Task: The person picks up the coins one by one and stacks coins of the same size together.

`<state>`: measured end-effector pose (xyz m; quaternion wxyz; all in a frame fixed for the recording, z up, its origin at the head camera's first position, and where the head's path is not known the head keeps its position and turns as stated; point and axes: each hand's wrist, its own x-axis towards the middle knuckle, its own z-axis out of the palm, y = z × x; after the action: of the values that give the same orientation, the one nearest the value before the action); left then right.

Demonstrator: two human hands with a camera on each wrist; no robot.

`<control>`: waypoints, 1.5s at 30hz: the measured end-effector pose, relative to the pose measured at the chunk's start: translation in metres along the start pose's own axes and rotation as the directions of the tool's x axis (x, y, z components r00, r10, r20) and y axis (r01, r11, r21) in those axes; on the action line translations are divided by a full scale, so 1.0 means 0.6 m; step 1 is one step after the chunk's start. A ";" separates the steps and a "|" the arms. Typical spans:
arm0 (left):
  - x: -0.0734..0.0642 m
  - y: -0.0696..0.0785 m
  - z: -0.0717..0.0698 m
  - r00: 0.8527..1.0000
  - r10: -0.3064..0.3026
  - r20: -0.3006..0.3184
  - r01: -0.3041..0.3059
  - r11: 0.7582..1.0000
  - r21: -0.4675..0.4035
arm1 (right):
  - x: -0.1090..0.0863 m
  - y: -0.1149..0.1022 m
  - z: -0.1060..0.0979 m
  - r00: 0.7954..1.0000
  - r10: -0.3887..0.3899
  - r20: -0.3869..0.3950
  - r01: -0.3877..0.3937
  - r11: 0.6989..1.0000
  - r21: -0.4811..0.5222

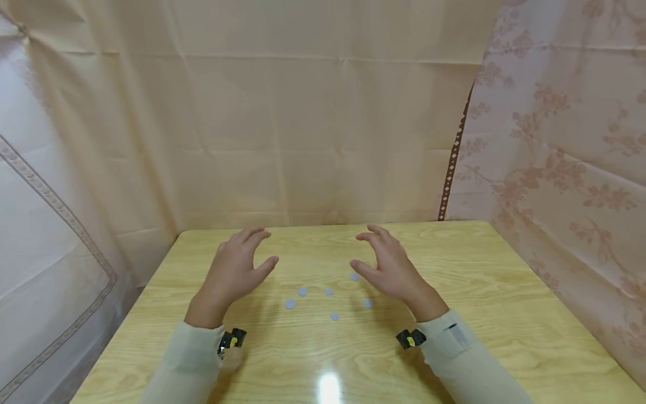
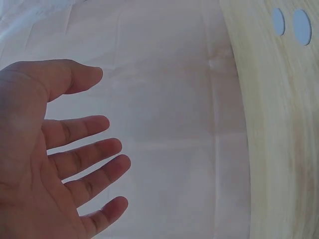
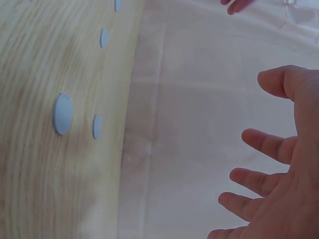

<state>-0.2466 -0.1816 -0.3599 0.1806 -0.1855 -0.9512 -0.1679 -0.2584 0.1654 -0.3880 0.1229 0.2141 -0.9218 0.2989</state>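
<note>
Creased beige cloth (image 1: 328,112) hangs across the far side, with a pinkish cloth printed with blossom branches (image 1: 580,185) on the right and a whitish cloth with a patterned band (image 1: 45,252) on the left. Before you stands a light yellow wood-grain table (image 1: 484,280). Six small, flat, bluish-white discs (image 1: 329,291) of unclear material lie scattered, none touching another, around its middle: two towards the left, two at centre, two towards the right.

Your left hand (image 1: 234,272) hovers above the table to the left of the discs, its fingers spread and gently bent, gripping nothing. Your right hand (image 1: 391,272) mirrors it on the right, also empty and relaxed, near the two right-hand discs. Both wrists emerge from pale cream sleeves (image 1: 189,356).

This seems a poised moment, with no disc in hand. Handling one would probably call for lowering a hand towards the nearest disc and pinching its thin edge, or sliding it with a fingertip.
</note>
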 end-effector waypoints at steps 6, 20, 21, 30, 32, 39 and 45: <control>0.003 0.007 0.005 0.999 0.010 0.043 -0.010 1.000 -0.005 | 0.002 -0.004 0.008 1.000 -0.010 0.009 0.010 1.000 -0.009; 0.008 0.018 0.032 0.995 0.056 0.084 -0.058 0.998 0.025 | -0.004 -0.006 0.026 0.999 -0.004 0.042 0.005 1.000 -0.016; 0.009 0.019 0.034 0.994 0.060 0.087 -0.063 0.998 0.027 | -0.004 -0.006 0.026 0.999 -0.005 0.046 0.005 1.000 -0.018; -0.001 0.018 0.049 0.988 0.073 0.135 -0.079 0.996 0.045 | -0.006 -0.010 0.042 0.997 -0.049 0.066 0.051 0.998 -0.027; -0.003 0.018 0.052 0.987 0.067 0.146 -0.074 0.996 0.044 | -0.007 -0.010 0.045 0.996 -0.056 0.070 0.058 0.998 -0.032; 0.000 0.016 0.065 0.976 0.066 0.206 -0.070 0.997 0.013 | -0.008 -0.008 0.053 0.994 -0.048 0.097 0.053 0.997 -0.051; -0.001 0.015 0.077 0.967 0.054 0.251 -0.054 0.999 -0.007 | -0.009 -0.007 0.060 0.993 -0.033 0.112 0.039 0.998 -0.054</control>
<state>-0.2552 -0.1560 -0.3988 0.0634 -0.2311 -0.9610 -0.1384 -0.2555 0.1421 -0.4161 0.0827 0.2433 -0.9313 0.2583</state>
